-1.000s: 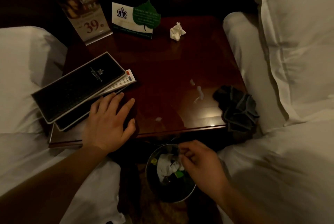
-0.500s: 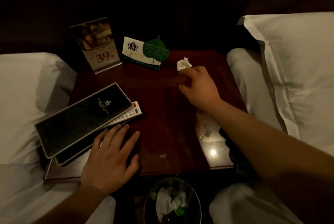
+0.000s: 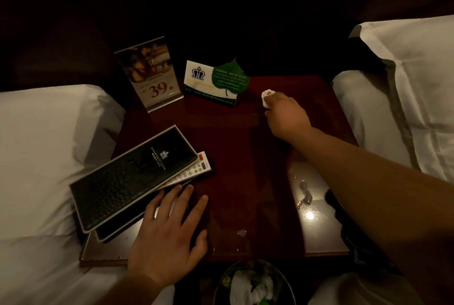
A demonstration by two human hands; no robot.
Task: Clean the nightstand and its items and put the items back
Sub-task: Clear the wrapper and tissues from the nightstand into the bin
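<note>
Right hand [image 3: 286, 117] is out at the back of the nightstand [image 3: 233, 152], fingers curled round a crumpled white tissue [image 3: 266, 97]. The wad pokes out past the knuckles, just right of the tent card with the green leaf [image 3: 216, 82]. Whether the tissue is lifted or on the wood, I cannot tell.

Left hand [image 3: 169, 238] lies flat near the front edge, fingers straight and spread, gripping nothing, fingertips right beside the stack at front left. That stack: a black folder [image 3: 132, 179] on top and slanted, a white remote control [image 3: 195, 172] peeking out from under its far corner, and another dark flat item beneath.

The upright sign reading 39 [image 3: 151, 76] stands at the back left corner. Wet drops [image 3: 304, 191] glint front right under the forearm. A waste bin [image 3: 255, 285] with white scraps sits below the front edge, and white pillows [image 3: 36, 145] flank both sides.
</note>
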